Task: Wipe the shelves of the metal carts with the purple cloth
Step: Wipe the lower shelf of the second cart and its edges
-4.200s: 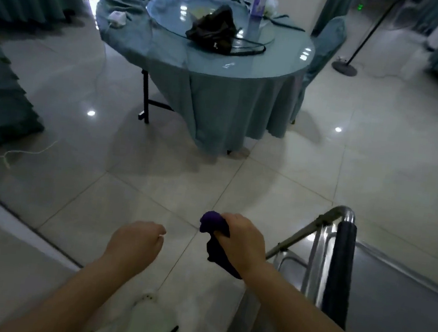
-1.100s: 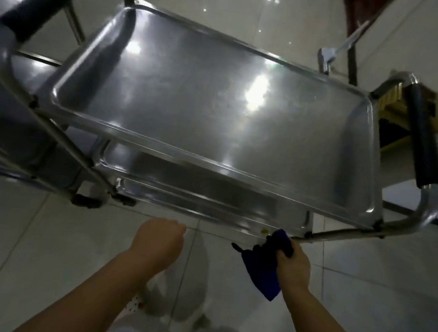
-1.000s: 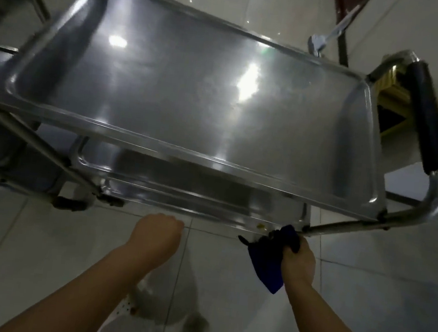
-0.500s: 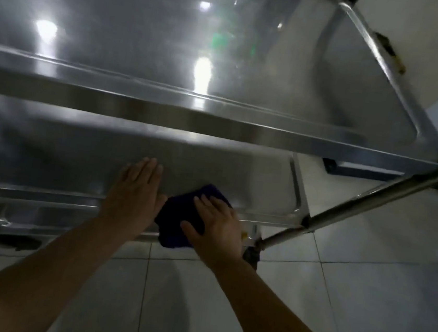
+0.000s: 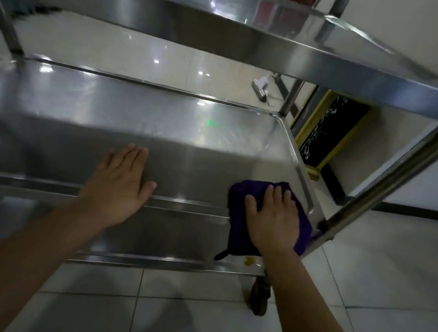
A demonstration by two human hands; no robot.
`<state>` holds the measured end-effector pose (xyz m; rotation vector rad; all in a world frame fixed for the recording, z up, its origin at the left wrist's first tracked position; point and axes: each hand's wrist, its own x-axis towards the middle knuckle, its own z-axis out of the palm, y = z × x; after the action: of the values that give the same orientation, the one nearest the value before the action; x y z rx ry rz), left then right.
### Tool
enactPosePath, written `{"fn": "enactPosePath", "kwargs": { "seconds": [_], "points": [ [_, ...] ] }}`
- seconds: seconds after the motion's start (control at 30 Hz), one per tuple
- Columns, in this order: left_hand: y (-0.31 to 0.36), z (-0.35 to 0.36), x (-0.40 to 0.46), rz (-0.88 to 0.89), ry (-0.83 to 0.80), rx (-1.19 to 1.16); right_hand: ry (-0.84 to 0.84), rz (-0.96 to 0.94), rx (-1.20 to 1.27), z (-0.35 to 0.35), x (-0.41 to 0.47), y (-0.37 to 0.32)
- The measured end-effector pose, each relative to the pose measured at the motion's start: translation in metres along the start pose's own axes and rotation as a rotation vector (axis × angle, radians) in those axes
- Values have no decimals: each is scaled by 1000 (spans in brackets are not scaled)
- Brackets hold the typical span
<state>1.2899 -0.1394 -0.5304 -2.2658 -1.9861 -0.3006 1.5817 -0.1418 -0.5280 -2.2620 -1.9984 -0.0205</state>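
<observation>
A steel cart fills the view, its middle shelf (image 5: 136,118) in front of me and its top shelf (image 5: 280,44) overhead. The purple cloth (image 5: 238,203) lies on the middle shelf at its near right corner, hanging over the front rim. My right hand (image 5: 274,221) presses flat on the cloth with straight fingers. My left hand (image 5: 120,187) rests palm down on the bare shelf to the left, fingers straight and together. A lower shelf (image 5: 149,239) shows under the front rim.
The cart's right front post (image 5: 392,172) slants up beside the cloth, with a caster (image 5: 260,296) below it. A black panel with a yellow frame (image 5: 325,131) leans against the white wall behind. A white object (image 5: 259,86) lies on the tiled floor beyond.
I have crouched lower and the middle shelf now fills the view. My right hand slid the cloth rightward to the shelf's corner, apart from my left hand.
</observation>
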Motion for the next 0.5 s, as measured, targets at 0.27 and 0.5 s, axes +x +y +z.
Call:
{"fn": "enactPosePath", "kwargs": {
  "seconds": [0.27,0.5],
  "points": [
    [0,2,3,2,-3,-55,-269,-538,112,0,30,-117],
    [1,1,5,-11,-35,41,-161,-325,28,-2,104,-7]
  ]
}}
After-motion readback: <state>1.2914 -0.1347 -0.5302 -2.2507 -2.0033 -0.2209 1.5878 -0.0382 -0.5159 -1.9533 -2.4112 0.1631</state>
